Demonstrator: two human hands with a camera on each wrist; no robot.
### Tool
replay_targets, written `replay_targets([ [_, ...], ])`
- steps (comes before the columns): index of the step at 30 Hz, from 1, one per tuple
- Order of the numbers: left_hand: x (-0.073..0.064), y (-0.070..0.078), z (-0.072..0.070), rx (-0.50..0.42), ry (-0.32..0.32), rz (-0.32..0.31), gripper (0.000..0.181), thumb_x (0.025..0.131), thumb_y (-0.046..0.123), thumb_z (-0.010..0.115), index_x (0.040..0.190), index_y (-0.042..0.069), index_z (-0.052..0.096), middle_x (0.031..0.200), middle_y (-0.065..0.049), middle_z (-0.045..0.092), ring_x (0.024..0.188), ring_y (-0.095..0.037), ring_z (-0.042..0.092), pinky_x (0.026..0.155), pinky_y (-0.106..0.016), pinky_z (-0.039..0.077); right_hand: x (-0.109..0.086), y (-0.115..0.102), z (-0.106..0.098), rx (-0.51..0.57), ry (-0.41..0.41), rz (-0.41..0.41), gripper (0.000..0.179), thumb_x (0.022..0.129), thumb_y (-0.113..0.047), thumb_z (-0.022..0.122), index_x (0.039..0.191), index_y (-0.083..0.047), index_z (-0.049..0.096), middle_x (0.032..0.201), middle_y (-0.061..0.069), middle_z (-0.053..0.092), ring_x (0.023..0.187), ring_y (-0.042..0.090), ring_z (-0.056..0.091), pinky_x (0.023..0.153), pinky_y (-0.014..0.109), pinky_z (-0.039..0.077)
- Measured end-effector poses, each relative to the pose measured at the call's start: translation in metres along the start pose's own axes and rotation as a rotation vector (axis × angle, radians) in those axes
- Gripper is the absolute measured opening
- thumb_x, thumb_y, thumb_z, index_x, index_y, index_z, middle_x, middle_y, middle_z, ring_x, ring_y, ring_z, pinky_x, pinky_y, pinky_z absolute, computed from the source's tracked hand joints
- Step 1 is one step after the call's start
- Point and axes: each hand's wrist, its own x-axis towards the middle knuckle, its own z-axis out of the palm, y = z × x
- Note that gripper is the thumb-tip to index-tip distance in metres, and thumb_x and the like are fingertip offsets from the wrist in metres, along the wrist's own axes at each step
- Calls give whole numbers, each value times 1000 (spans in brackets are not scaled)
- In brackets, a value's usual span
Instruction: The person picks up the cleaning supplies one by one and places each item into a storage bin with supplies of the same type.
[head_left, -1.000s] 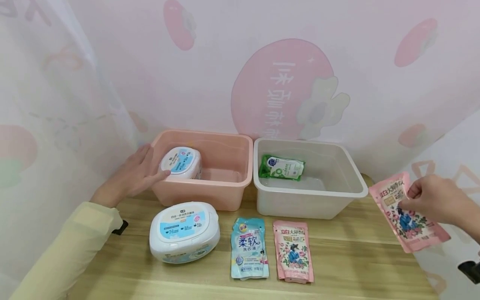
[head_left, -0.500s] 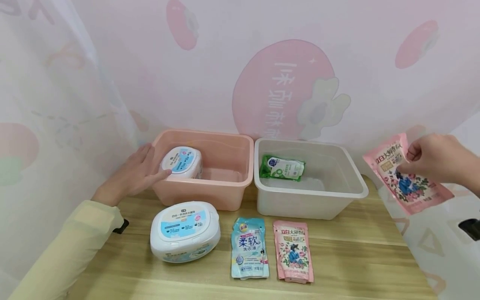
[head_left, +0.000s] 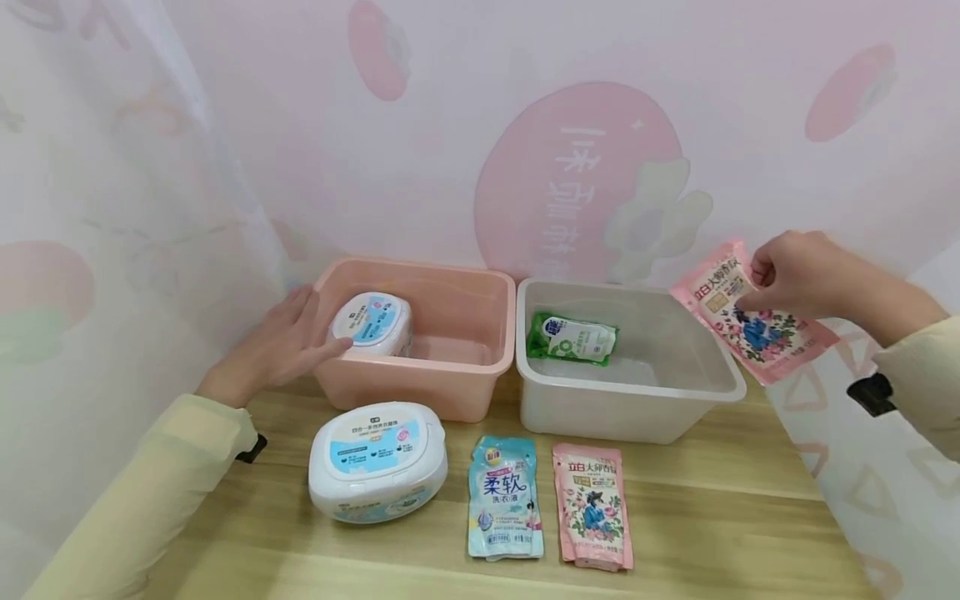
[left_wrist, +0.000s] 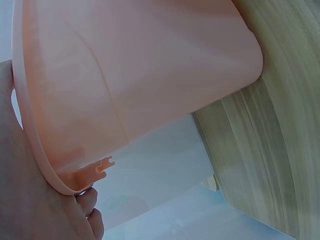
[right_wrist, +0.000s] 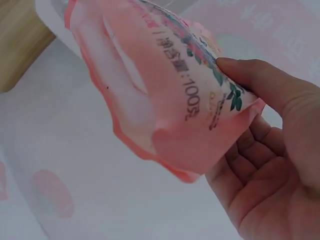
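My right hand (head_left: 791, 275) pinches a pink laundry detergent pouch (head_left: 776, 346) above the right rim of the white bin (head_left: 622, 408). Printed roses show on the pouch, which hangs tilted. In the right wrist view, the thumb lies on the front of the pouch (right_wrist: 185, 115) and the other fingers are behind it. My left hand (head_left: 288, 342) rests along the left rim of the pink bin (head_left: 408, 392), its thumb at the front edge. Inside that bin sits a white tub (head_left: 371, 323) with a blue label. A green-and-white pouch (head_left: 573, 339) lies in the white bin.
On the wooden table (head_left: 697, 533), in front of the bins, stand a larger white tub (head_left: 378, 462), a light-blue detergent pouch (head_left: 505, 498) and a second pink pouch (head_left: 592, 507). A printed curtain (head_left: 420, 183) hangs close behind the bins and along both sides.
My right hand has lifted the pink pouch and carried it left, from beside the white bin to over its right rim. My left hand has stayed on the pink bin.
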Motion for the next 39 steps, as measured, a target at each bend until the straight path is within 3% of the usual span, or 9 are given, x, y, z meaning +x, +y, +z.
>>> replay_targets([
  [11,-1,3,0,0,-10,-33,115,100,76,43,166,-5,-6,174,-33,-2,161,-55,5,126,-75,13,50,-21,16,39,-66,-121,21,88,-16,84,90,-3,68,81,8,68,69,18,61,62,31,55],
  [17,2,5,1,5,20,-12,112,100,73,46,167,-3,-1,174,-32,4,160,-54,9,126,-75,16,70,-35,30,45,-109,-208,19,90,-16,84,91,-5,68,81,6,67,72,18,60,65,30,52],
  [22,-3,3,2,14,6,-34,113,100,74,43,167,-5,-3,174,-33,0,161,-55,7,126,-75,16,89,-54,48,42,-152,-287,14,90,-12,82,97,-6,71,85,5,69,77,19,61,72,32,55],
  [30,-10,3,2,11,9,-52,113,101,73,44,166,-5,-5,175,-33,-1,161,-54,5,127,-74,14,119,-74,75,54,-211,-337,13,91,-13,83,97,-6,73,87,6,71,80,20,64,75,33,59],
  [34,-11,5,3,14,19,-57,114,100,74,45,167,-3,-5,175,-31,0,161,-54,7,127,-74,16,132,-77,88,63,-237,-341,11,90,-10,82,92,-6,73,87,6,71,80,20,63,74,32,57],
  [39,-9,6,4,22,19,-49,113,100,73,44,167,-4,-4,175,-31,-1,162,-53,7,127,-73,16,144,-77,101,58,-260,-341,11,89,-8,83,96,-6,76,91,7,72,83,21,61,75,31,56],
])
